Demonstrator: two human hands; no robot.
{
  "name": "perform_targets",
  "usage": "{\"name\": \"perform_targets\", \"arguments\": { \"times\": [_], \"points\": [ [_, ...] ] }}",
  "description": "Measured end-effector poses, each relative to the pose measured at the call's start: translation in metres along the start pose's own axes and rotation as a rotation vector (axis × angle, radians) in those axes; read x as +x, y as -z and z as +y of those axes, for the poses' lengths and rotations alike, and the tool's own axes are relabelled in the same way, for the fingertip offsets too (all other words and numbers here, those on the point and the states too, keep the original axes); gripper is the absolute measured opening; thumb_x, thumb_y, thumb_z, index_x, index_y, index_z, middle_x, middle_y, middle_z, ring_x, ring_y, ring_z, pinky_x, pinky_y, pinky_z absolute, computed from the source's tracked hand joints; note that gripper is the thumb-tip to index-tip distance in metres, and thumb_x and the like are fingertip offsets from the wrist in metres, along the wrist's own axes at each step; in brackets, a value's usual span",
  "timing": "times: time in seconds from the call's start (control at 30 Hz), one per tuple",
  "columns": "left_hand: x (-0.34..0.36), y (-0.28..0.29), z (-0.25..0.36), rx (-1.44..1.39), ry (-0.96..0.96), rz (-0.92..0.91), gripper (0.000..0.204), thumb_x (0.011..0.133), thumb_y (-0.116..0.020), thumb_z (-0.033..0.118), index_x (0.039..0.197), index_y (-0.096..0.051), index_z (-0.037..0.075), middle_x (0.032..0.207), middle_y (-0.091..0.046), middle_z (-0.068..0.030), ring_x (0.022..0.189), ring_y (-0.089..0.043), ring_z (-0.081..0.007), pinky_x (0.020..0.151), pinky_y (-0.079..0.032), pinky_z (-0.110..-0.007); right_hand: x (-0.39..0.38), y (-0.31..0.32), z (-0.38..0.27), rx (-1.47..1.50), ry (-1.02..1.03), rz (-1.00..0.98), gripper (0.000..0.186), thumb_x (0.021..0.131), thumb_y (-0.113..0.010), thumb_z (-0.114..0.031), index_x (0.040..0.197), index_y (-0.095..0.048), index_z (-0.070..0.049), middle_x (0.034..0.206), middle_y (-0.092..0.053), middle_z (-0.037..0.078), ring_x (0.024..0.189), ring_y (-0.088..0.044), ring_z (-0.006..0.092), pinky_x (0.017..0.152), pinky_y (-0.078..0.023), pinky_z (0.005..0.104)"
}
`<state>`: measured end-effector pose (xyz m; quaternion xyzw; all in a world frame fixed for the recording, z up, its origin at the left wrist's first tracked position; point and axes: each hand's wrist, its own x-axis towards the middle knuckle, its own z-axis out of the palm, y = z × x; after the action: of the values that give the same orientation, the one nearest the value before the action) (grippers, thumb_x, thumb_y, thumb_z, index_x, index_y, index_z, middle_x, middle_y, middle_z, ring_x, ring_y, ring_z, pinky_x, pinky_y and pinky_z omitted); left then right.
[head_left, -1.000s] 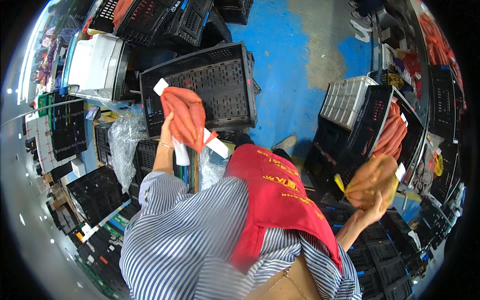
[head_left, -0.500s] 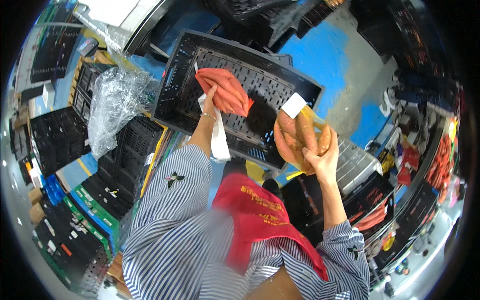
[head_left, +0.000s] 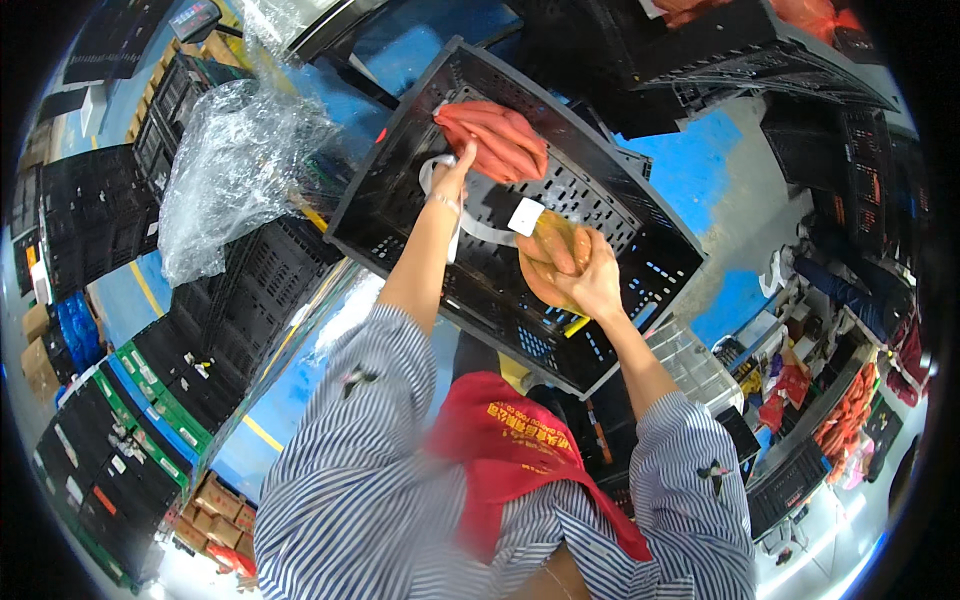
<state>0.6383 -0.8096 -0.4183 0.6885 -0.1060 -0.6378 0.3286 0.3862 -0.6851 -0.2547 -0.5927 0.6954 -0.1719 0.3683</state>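
Note:
Over a black plastic crate (head_left: 440,95), my left hand (head_left: 452,182) is closed at the near edge of a red mesh bag (head_left: 497,143) of long root vegetables. A white paper strip (head_left: 487,233) loops from beside that hand toward the right. My right hand (head_left: 592,285) grips a yellow mesh bag (head_left: 548,258) of what look like sweet potatoes, its fingers wrapped over the right side. A blank-looking white tag (head_left: 525,216) sits at the top of the yellow bag. Both bags are inside the crate's outline; whether either rests on its slotted floor I cannot tell.
Clear plastic wrap (head_left: 235,170) drapes over black crates at the left. Green-edged stacked crates (head_left: 150,400) stand lower left. More dark crates (head_left: 760,60) rise at the far right, and a person's dark-clothed legs (head_left: 850,285) show beyond the blue floor.
My right hand has brought the yellow bag from the crate's right edge inward and left, over the crate. The red bag has shifted away and right in view, and the white strip now loops out.

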Motion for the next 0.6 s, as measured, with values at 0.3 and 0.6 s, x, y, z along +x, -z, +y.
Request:
{"name": "perform_targets", "arguments": {
  "times": [0.3,0.6],
  "points": [
    [-0.342,0.176,0.098,-0.649,-1.014,-0.271,0.081,0.087,-0.067,0.027,0.152,-0.022,0.011,0.121,-0.054,-0.0145,0.071,-0.045,-0.0113,0.06,-0.044,-0.025,0.086,-0.111,-0.027,-0.038,0.115,-0.28,0.078,0.06,-0.077,-0.026,0.128,-0.045,-0.007,0.116,-0.06,0.024,0.114,-0.055,0.0416,0.097,-0.046,0.0473],
    [-0.39,0.132,0.077,-0.406,-0.995,-0.136,0.094,0.081,-0.074,0.035,0.155,-0.018,0.013,0.112,-0.055,-0.0237,0.06,-0.046,-0.0119,0.052,-0.04,-0.023,0.166,-0.161,-0.053,0.043,0.451,-0.129,0.08,0.063,-0.075,-0.03,0.134,-0.044,-0.011,0.125,-0.054,0.023,0.122,-0.049,0.0395,0.101,-0.043,0.0461]
  ]
}}
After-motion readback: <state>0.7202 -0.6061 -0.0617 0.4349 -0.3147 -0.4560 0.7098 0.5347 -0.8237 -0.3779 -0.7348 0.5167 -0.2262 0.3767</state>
